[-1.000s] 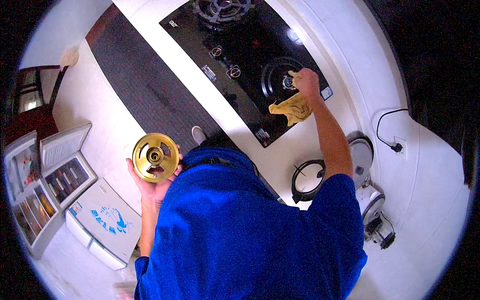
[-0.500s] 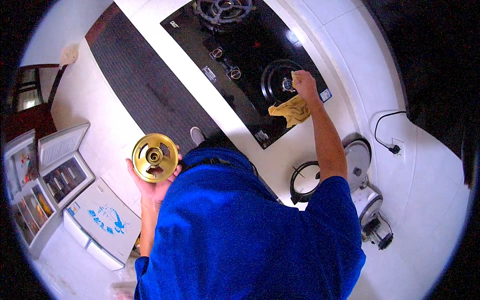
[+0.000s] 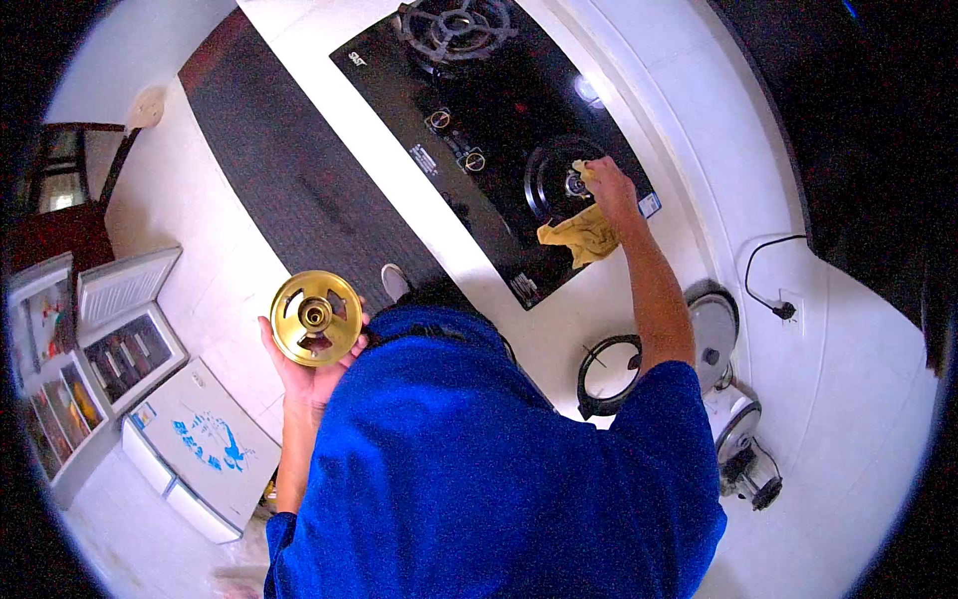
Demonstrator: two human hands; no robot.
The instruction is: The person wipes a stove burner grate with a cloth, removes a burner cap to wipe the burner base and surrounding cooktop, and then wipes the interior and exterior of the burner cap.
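Head view, observed remotely. I recorded a round, gold-coloured metal disc (image 3: 316, 315) with a shiny face turned up toward the camera. Its face carried several dark cutouts spaced around a raised central hub with a small hole in the middle. The rim looked smooth and circular. The disc was held in the air at the person's left side, just beside the blue cloth shirt (image 3: 499, 479), well apart from the table.

Left hand (image 3: 307, 381): I noted it spread partly open beneath the disc, thumb along one edge and fingertips showing at the opposite edge, grasping it from below.

Right hand (image 3: 611, 190): I noted it curled nearly into a fist around a crumpled yellow-brown cloth (image 3: 582, 238). One tip of the cloth poked out past the fingers; the larger part draped below the hand. The hand was over the black glass cooktop (image 3: 394, 85), next to the small metal burner centre (image 3: 576, 184) inside a dark round recess. I could not tell whether cloth or fingers touched the burner centre.

Surroundings: the cooktop was set in the white table (image 3: 529, 339), where a black ring-shaped stand (image 3: 587, 401) lay near the right forearm.
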